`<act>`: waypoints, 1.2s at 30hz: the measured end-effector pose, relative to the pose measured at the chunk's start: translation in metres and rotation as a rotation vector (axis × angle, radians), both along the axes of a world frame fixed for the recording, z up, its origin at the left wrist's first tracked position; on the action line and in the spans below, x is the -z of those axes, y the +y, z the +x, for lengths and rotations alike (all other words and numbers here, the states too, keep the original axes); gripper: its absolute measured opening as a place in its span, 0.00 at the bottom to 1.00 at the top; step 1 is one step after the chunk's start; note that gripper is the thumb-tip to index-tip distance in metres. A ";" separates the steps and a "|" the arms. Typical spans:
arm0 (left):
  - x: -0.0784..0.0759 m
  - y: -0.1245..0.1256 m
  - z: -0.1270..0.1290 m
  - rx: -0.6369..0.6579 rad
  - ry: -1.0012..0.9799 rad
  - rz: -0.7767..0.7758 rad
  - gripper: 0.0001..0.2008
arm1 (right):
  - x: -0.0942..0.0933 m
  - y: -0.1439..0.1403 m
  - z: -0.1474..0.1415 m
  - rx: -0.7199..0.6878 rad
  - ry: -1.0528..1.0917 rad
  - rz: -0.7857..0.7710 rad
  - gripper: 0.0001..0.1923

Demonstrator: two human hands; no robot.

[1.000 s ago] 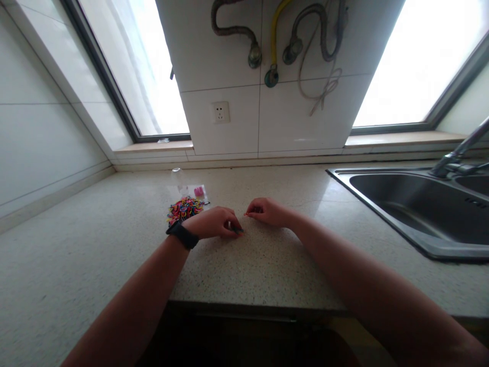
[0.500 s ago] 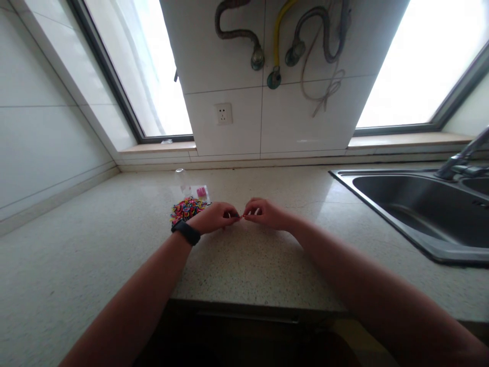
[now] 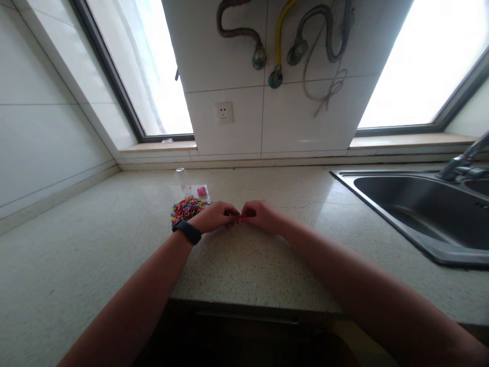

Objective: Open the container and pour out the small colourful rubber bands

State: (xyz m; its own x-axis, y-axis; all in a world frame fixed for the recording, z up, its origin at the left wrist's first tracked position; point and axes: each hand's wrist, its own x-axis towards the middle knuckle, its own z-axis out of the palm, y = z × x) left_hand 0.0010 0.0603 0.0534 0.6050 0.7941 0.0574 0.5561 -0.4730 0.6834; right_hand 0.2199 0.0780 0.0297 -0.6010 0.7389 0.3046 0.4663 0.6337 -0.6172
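Observation:
Above the pale speckled counter, my left hand and my right hand meet fingertip to fingertip. Both are closed in a pinch on a small red rubber band, mostly covered by the fingers. Just left of my left hand lies a heap of small multicoloured rubber bands. A pink piece rests behind the heap on a clear flat sheet or bag. Beside it stands a clear plastic container. On my left wrist is a black band or watch.
A steel sink with a faucet is set into the counter at the right. The tiled back wall carries a power socket and pipes with valves. The counter's front edge runs below my forearms.
My right hand has moved slightly left, closing the small gap to my left fingertips. Its fingers have curled in more. My left hand stays nearly in place.

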 end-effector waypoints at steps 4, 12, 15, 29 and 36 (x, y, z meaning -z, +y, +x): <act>-0.001 0.001 -0.001 -0.017 0.033 0.029 0.17 | -0.003 -0.003 0.000 -0.002 -0.051 0.042 0.10; -0.001 -0.001 -0.002 0.034 0.046 0.016 0.28 | -0.001 0.001 0.000 0.014 -0.004 -0.011 0.13; -0.002 -0.002 -0.001 0.055 0.090 0.043 0.30 | 0.001 0.006 0.004 0.009 0.033 -0.037 0.14; -0.002 -0.003 0.012 0.160 0.267 0.333 0.14 | 0.003 0.017 0.016 0.081 0.043 0.023 0.14; 0.004 0.001 0.014 0.152 0.241 0.438 0.09 | 0.003 0.019 0.016 0.086 0.043 0.013 0.13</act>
